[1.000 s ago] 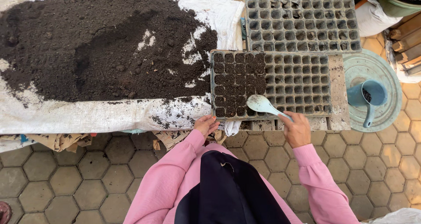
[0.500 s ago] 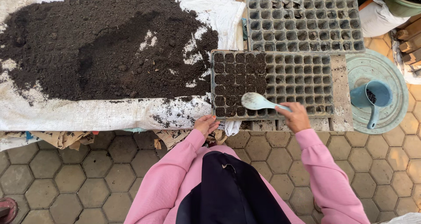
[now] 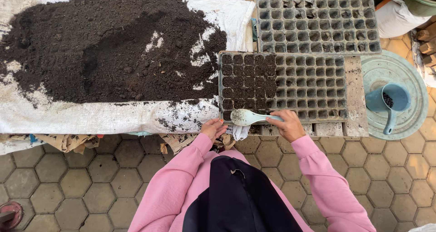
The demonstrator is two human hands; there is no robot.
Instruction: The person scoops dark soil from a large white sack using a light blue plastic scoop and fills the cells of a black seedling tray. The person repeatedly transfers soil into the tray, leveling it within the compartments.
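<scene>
Grey plastic seedling tray (image 3: pixel 309 84) of many small cells on a slatted wooden pallet (image 3: pixel 354 123); its left columns hold dark soil, the rest stand empty. Right hand (image 3: pixel 287 124), fingers closed around the handle, holds a pale plastic scoop (image 3: pixel 247 117) at the tray's near edge. Left hand (image 3: pixel 213 127), fingers loosely curled, rests on the white sheet (image 3: pixel 91 116) bearing the dark soil heap (image 3: pixel 104 45). A second empty tray (image 3: pixel 318 25) lies beyond; a teal cup (image 3: pixel 388 100) holding a little soil sits on a round lid (image 3: pixel 408 68) by the pallet's right edge.
</scene>
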